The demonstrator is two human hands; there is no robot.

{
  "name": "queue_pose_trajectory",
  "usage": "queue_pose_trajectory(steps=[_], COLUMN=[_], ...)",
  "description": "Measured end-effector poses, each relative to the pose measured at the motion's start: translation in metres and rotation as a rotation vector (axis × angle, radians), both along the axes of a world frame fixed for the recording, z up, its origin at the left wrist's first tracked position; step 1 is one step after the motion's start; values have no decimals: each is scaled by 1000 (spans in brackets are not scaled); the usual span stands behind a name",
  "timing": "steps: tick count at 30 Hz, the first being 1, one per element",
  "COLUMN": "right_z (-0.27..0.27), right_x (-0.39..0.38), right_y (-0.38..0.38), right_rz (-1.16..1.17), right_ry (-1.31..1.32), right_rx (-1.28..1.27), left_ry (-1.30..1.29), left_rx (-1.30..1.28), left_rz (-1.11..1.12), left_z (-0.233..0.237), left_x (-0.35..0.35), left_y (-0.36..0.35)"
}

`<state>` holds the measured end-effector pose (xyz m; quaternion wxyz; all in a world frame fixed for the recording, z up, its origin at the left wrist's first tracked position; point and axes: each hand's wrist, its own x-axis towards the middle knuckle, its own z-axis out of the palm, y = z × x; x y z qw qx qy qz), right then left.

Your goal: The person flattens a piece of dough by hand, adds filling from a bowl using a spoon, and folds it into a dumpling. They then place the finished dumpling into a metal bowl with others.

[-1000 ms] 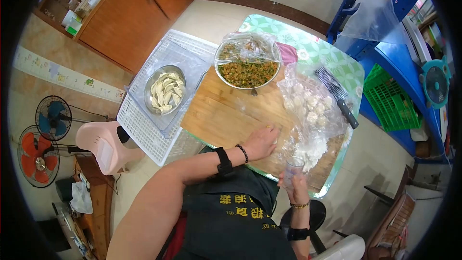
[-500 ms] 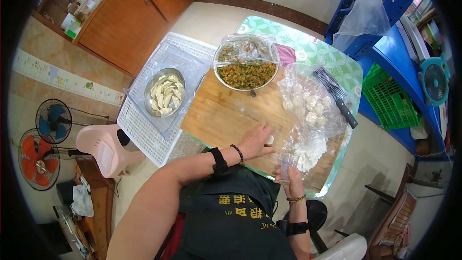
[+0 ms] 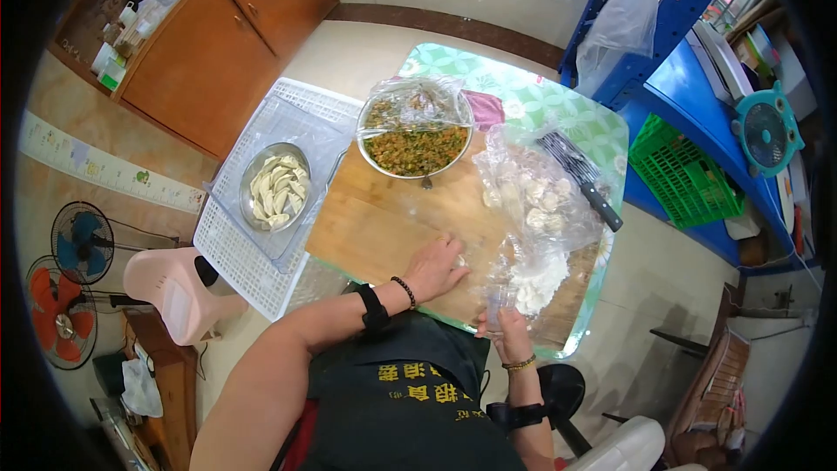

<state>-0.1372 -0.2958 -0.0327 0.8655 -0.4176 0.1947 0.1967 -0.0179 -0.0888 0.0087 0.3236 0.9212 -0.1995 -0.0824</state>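
Observation:
My left hand rests low on the wooden cutting board, its fingers curled over a small white piece of dough that is mostly hidden. At the board's near edge, my right hand grips a clear glass. Just beyond the glass lies a heap of white flour. Several pale dough lumps sit under clear plastic behind the flour. A bowl of chopped orange and green filling, partly covered with plastic film, stands at the board's far edge.
On the left, a metal bowl of folded dumplings stands on plastic over a white perforated rack. A black-handled knife lies at the right of the table. A pink chair and a green crate flank the table.
The whole view has shifted, so the table appears further left and slightly lower. Less of the dough piece shows beside my left fingers. My right hand still grips the glass.

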Motion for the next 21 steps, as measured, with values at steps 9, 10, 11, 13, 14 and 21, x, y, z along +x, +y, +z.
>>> queue_pose_trajectory(steps=[9, 10, 11, 13, 14, 21], right_z=[6, 6, 6, 6, 7, 7], right_x=[0, 0, 0, 0, 0, 0], right_y=[5, 5, 4, 4, 4, 4], right_rz=[2, 2, 3, 7, 12, 17], right_ry=[0, -3, -5, 6, 13, 10], right_rx=[-52, -52, -53, -63, -70, -82], left_ry=[-11, -13, -15, -29, -48, -22], left_rx=[-22, -6, 8, 12, 18, -36], left_rz=[-35, -4, 27, -6, -38, 29], left_z=[2, -1, -4, -14, -17, -6], left_x=[-1, -1, -2, -2, -1, -1], left_y=[3, 3, 2, 5, 7, 10])
